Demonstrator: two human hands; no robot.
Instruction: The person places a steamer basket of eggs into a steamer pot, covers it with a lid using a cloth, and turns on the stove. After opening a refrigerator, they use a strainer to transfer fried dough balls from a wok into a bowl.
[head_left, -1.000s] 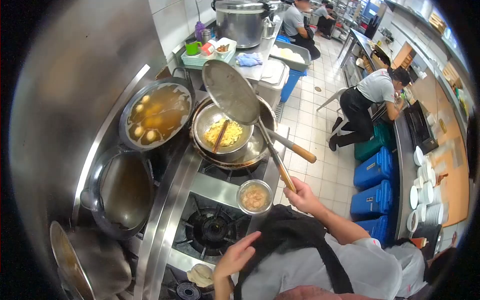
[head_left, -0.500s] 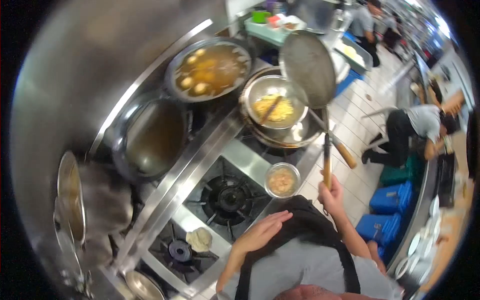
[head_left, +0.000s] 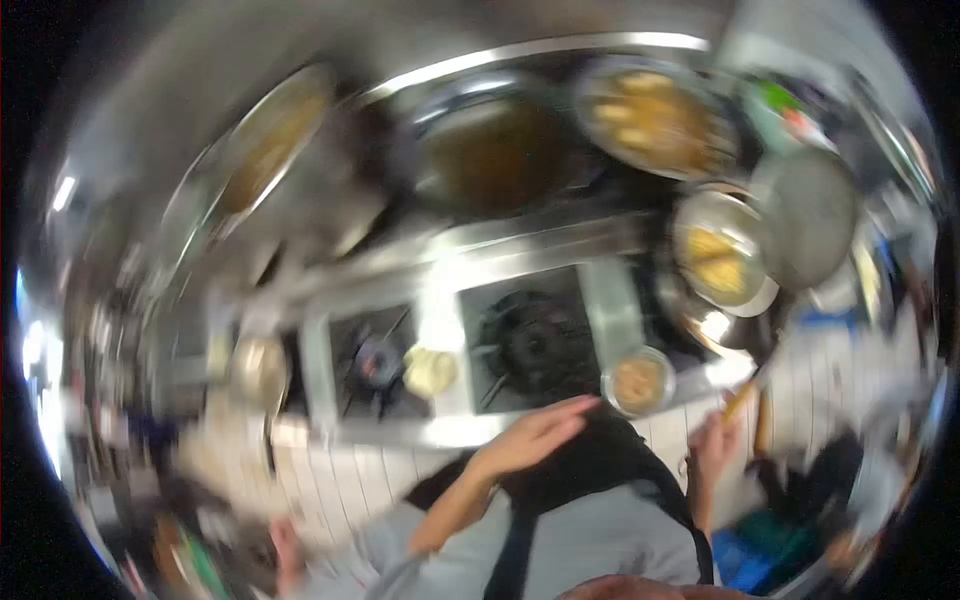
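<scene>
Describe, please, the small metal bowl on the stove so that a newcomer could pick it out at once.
Start at the long steel stove with its dark burners. At its near edge, beside the large burner, sits the small round metal bowl of pale brownish food. Unlike the big pots behind, it is small and nearest the right hand.

Blurred view down onto a stainless steel stove range point(head_left: 440, 330) set against a steel backsplash. Two open gas burners in the front row, a large one point(head_left: 535, 340) and a smaller one point(head_left: 378, 360), with a pale lump of cloth or dough point(head_left: 430, 370) on the steel between them. Small metal bowl of brownish food point(head_left: 638, 380) at the front edge. Behind, a dark wok point(head_left: 495, 150), a pan of broth with dumplings point(head_left: 650, 115), and a wok carrying a bowl of yellow food point(head_left: 720, 262). White tiled floor point(head_left: 330, 480) below.
</scene>
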